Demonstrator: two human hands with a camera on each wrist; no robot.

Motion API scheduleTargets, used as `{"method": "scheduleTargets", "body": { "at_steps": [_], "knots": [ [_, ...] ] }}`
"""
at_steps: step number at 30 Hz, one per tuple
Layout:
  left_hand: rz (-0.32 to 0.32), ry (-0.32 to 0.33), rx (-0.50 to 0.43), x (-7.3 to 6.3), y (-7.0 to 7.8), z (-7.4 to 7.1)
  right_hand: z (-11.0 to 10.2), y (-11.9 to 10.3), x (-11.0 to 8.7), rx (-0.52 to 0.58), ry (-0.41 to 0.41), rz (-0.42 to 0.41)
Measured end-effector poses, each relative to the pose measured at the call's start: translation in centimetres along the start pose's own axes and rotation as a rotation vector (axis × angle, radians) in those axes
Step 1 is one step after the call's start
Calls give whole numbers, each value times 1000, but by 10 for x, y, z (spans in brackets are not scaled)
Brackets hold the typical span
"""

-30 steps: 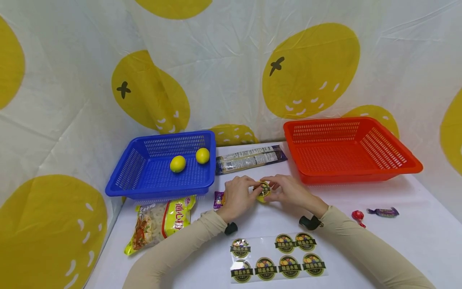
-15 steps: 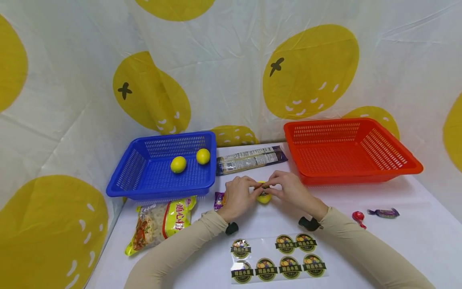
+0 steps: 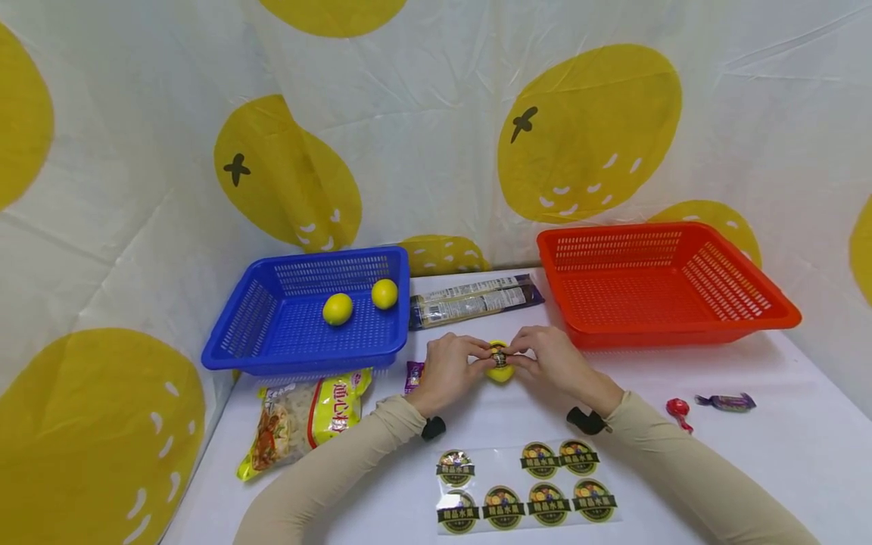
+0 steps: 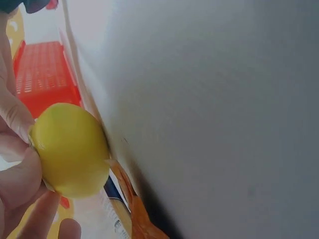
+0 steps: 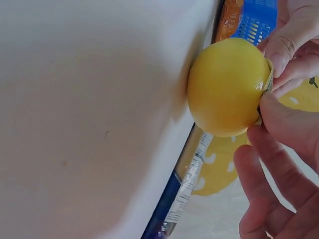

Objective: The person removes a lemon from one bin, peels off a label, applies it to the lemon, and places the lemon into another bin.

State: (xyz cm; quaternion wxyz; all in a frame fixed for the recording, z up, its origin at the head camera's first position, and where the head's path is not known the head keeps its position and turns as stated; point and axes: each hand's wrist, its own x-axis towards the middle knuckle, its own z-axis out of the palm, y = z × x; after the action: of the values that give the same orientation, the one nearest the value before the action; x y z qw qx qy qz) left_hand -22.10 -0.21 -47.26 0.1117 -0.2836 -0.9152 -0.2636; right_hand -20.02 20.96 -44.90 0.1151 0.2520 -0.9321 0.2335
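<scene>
A yellow lemon (image 3: 500, 374) sits on the white table between my two hands, with a round dark-and-gold sticker (image 3: 499, 358) on its top. My left hand (image 3: 453, 372) pinches the sticker's left edge between thumb and fingertips. From the other side my right hand (image 3: 555, 359) pinches the right edge the same way. In the right wrist view, an edge of the sticker (image 5: 269, 79) stands slightly off the lemon (image 5: 224, 89) at the fingertips. Fingers cover most of the sticker in the left wrist view, where the lemon (image 4: 72, 149) shows its bare side.
A blue basket (image 3: 235, 356) holds two lemons (image 3: 337, 309) at left; a red basket (image 3: 681, 331) stands at right. A clear sticker sheet (image 3: 504, 458) lies in front. Around are a yellow food bag (image 3: 300, 424), long packets (image 3: 477, 301), a purple wrapper (image 3: 413, 375), and two candies (image 3: 729, 402).
My right fingers have moved from beside the lemon onto the sticker's right edge. The sticker now lies flatter and centred over the lemon's top. The left hand has barely moved.
</scene>
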Motion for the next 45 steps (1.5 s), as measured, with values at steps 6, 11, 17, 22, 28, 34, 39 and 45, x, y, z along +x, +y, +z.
{"method": "scheduleTargets", "body": {
  "at_steps": [6,11,17,22,28,34,39,45],
  "knots": [
    [-2,-19,-6,0,-2,0,8,13,3,96,25,-13],
    [15,-27,15,1,-1,-1,6,16,3,140,17,-5],
    [8,-51,20,4,0,-3,2,18,3,171,2,15],
    [-35,-55,-55,5,-1,-3,3,19,4,199,1,43],
    [-61,-58,-102,5,-2,-4,5,20,5,205,-2,55],
    [-59,-47,-105,5,-3,-3,6,22,4,212,-16,66],
    [-58,-33,-90,8,-5,0,7,22,3,235,-18,78],
    [-50,-27,-97,10,-7,2,5,22,2,250,-29,97]
  ]
}}
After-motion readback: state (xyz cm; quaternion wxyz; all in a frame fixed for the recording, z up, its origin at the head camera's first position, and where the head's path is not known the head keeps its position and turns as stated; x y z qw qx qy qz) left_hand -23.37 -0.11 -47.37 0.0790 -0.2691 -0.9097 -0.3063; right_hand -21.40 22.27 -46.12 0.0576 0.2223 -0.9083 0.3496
